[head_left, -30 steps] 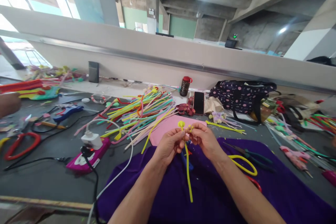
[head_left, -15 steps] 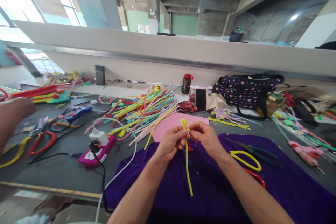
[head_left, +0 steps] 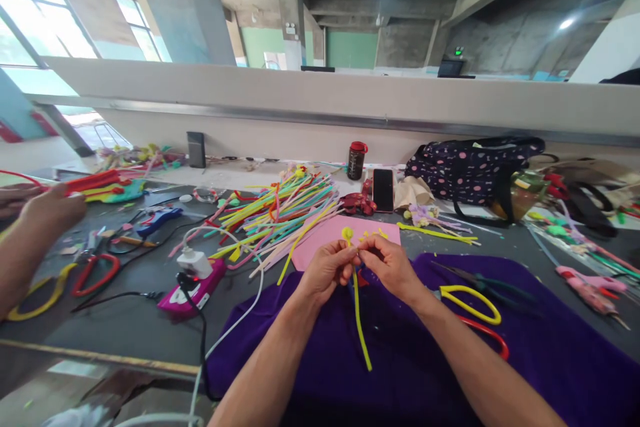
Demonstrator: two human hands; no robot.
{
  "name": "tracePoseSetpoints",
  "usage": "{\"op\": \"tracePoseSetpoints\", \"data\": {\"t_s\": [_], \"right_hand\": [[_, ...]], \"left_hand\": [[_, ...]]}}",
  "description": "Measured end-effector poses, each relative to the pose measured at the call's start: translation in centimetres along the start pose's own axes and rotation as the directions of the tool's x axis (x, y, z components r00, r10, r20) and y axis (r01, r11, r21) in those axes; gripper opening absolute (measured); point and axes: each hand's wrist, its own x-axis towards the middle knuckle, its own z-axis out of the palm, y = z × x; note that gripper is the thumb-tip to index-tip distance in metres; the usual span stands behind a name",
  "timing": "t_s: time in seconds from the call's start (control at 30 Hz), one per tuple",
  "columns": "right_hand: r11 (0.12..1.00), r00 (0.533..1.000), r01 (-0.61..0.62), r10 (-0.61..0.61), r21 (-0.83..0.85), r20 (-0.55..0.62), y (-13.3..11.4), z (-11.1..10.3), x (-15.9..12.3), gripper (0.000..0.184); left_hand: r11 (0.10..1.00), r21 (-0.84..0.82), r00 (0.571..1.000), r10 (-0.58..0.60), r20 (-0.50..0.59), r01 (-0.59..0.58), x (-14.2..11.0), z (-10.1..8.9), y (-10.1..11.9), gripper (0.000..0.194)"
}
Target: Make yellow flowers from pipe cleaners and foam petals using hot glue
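Observation:
A yellow pipe cleaner (head_left: 362,333) stands nearly upright in front of me, its top coiled into a small knob and its long stem hanging below my fingers. My left hand (head_left: 325,272) is closed around the stem just under the knob. Opposite it, my right hand (head_left: 389,265) pinches at the same spot, fingertips touching those of the left; whatever tiny part lies between them is hidden. Beneath is a purple cloth (head_left: 400,353). Just behind the hands lies a pink sheet (head_left: 310,250) with small yellow bits on it.
Scissors (head_left: 473,303) and pliers (head_left: 500,285) lie right of my forearm. Left are a pink power strip (head_left: 200,290) with cables and red-handled scissors (head_left: 95,277). A pile of pipe cleaners (head_left: 280,207), a phone (head_left: 383,188) and a bottle (head_left: 357,161) stand behind. Another person's hand (head_left: 53,210) works far left.
My right fingers have closed in tighter beside the stem, and my left hand barely moves. The other person's hand has come further into view at the left. The view has shifted slightly.

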Motion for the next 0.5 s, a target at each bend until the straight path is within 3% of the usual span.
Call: {"op": "tracePoseSetpoints", "data": {"t_s": [0.3, 0.4, 0.5], "right_hand": [[1.000, 1.000, -0.001, 0.002, -0.019, 0.026, -0.10, -0.46, 0.13, 0.008], [0.998, 0.999, -0.044, 0.045, 0.047, -0.004, -0.20, -0.81, 0.21, 0.017], [0.975, 0.990, -0.136, 0.140, 0.179, -0.014, -0.20, -0.92, 0.29, 0.014]], "left_hand": [[1.000, 0.000, 1.000, -0.021, 0.008, 0.021, 0.14, -0.29, -0.31, 0.025], [1.000, 0.010, 1.000, -0.015, -0.020, 0.015, 0.31, -0.54, -0.49, 0.024], [1.000, 0.013, 0.999, -0.028, -0.023, 0.029, 0.45, -0.69, -0.55, 0.025]]}}
